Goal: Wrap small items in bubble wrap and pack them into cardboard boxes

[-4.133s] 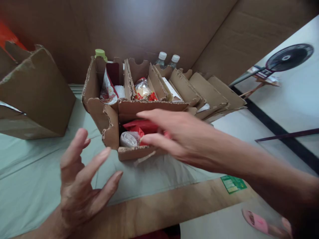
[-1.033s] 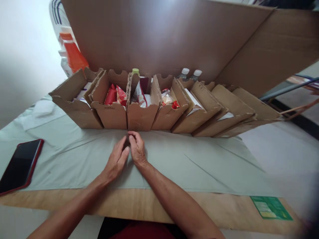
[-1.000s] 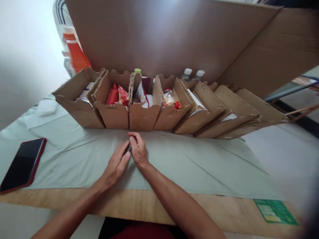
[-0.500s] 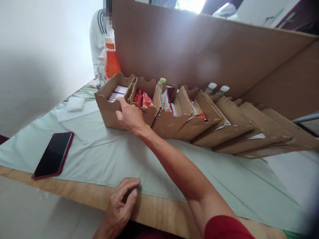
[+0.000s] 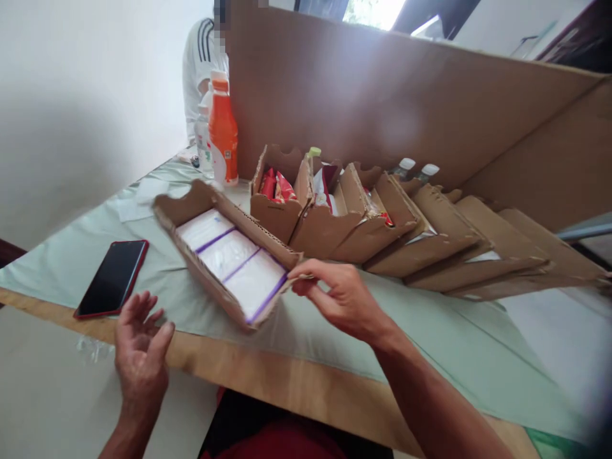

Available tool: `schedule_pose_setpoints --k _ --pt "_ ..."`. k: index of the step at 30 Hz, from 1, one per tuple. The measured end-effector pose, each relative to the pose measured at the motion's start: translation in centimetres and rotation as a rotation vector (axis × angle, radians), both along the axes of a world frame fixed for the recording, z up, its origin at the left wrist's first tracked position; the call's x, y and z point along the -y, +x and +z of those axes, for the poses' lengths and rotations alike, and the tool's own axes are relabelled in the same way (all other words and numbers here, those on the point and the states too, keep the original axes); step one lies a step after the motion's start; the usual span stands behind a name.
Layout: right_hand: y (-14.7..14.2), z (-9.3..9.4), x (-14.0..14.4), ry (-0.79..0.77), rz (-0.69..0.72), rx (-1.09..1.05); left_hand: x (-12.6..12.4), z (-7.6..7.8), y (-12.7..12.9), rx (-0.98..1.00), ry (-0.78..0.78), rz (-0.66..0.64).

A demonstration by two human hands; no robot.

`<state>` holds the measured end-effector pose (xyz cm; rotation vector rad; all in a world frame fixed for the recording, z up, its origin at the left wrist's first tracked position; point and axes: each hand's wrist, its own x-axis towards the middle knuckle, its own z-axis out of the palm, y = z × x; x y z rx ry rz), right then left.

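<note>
My right hand pinches the near right end of a narrow open cardboard box. The box is turned at an angle over the cloth, apart from the row of similar boxes. Inside it lie several white packets with purple edges, side by side. My left hand hangs over the table's front edge, left of the box, fingers spread and holding nothing. Just beyond that hand lies a phone with a red rim, screen dark.
More cardboard boxes stand in a slanted row, some holding red packets. Behind them rises a tall cardboard panel. An orange bottle and a clear bottle stand at the far left, near a person in a white sleeve.
My right hand has pulled the leftmost box out of the row, towards me, and swung it round. My left hand has moved left and opened up.
</note>
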<state>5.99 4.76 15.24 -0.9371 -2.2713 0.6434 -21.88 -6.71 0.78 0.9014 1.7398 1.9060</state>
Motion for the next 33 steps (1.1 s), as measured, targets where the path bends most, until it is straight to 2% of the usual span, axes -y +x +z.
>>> schedule_pose_setpoints --k 3,5,6,9,12,14,16,18,22,25,27,28,31,33 --pt "5.9 -0.7 1.6 -0.101 -0.217 -0.231 0.4 0.1 -0.6 -0.104 -0.071 -0.121" --pt "9.1 -1.9 3.1 -0.146 -0.338 -0.323 1.1 -0.4 -0.5 -0.212 -0.21 -0.198" --pt "10.3 -2.7 4.1 -0.175 -0.35 -0.336 1.6 -0.8 -0.4 -0.269 -0.287 -0.244" --pt "11.5 -5.6 7.4 -0.291 -0.231 -0.268 2.7 -1.5 0.4 -0.38 -0.44 -0.32" --pt "9.9 -8.5 9.6 -0.314 -0.19 -0.238 2.5 -1.0 1.9 -0.38 -0.445 -0.282" --pt "8.9 -9.6 9.8 -0.25 -0.292 -0.244 1.1 0.0 3.3 -0.364 -0.396 -0.285" --pt "9.0 -9.9 9.4 -0.194 -0.458 -0.246 -1.3 1.0 5.2 -0.352 -0.331 -0.37" --pt "10.3 -9.5 8.7 -0.18 -0.608 -0.248 -4.4 1.7 7.7 -0.34 -0.268 -0.502" --pt "14.5 -9.0 7.0 -0.16 -0.773 -0.254 -10.0 2.2 12.9 -0.353 -0.179 -0.729" --pt "16.8 -10.4 6.8 -0.14 -0.915 -0.196 -11.9 2.3 14.1 -0.432 -0.145 -0.831" --pt "17.8 -12.0 7.5 -0.189 -0.973 -0.149 -12.0 2.4 12.5 -0.512 -0.151 -0.812" --pt "18.2 -12.8 8.0 -0.223 -0.986 -0.127 -11.9 2.6 11.0 -0.555 -0.161 -0.774" --pt "18.9 -14.9 9.5 -0.271 -1.027 -0.083 -13.0 3.6 3.8 -0.663 -0.213 -0.573" --pt "19.3 -16.0 10.0 -0.26 -1.056 -0.064 -15.4 4.6 -1.6 -0.706 -0.26 -0.396"
